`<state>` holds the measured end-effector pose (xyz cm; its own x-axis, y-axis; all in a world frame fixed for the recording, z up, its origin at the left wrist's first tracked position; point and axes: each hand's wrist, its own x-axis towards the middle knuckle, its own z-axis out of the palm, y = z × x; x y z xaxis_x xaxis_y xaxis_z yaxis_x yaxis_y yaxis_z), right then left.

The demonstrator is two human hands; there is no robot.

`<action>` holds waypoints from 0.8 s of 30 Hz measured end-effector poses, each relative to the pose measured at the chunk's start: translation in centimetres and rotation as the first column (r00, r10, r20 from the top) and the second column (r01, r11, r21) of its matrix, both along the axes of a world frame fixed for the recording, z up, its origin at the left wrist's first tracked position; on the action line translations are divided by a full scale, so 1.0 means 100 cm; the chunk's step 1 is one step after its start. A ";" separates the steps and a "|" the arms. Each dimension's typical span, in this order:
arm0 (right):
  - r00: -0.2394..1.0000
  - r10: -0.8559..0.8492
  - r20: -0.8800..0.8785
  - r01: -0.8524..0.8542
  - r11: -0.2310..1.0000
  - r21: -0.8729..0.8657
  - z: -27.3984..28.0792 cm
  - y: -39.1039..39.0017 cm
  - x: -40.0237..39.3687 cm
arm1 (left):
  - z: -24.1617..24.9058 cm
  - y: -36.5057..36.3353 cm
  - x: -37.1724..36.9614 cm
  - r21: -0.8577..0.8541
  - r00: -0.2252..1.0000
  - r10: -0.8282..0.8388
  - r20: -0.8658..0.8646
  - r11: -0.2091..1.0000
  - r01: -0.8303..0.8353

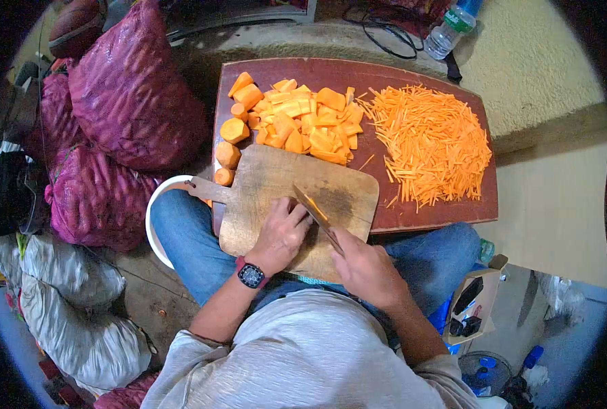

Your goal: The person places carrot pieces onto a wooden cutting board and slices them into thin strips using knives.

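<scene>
My right hand is closed around the handle of a knife, whose blade slants up and left over a wooden cutting board. My left hand rests on the board with fingers curled in, right beside the blade. Whatever lies under those fingertips is hidden; a streak of orange shows along the blade. Behind the board, flat carrot slices are heaped, with several thick carrot chunks to their left. A large mound of shredded carrot strips lies to the right.
The board lies partly on a dark red tabletop and partly over my lap. A white bucket stands by my left knee. Full purple mesh sacks crowd the left side. At the back right are a plastic bottle and a black cable.
</scene>
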<state>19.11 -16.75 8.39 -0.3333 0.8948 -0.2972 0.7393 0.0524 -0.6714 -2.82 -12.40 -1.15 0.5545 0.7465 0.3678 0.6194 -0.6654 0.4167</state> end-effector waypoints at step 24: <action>0.998 0.060 0.006 -0.060 0.997 0.055 -0.007 0.016 -0.012 | -0.003 -0.006 -0.001 0.005 0.996 0.066 0.060 0.998 -0.066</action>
<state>17.96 -15.13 7.67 -0.3855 0.8883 -0.2496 0.7363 0.1332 -0.6634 -2.88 -12.99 -1.43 0.4812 0.7779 0.4042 0.6362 -0.6271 0.4495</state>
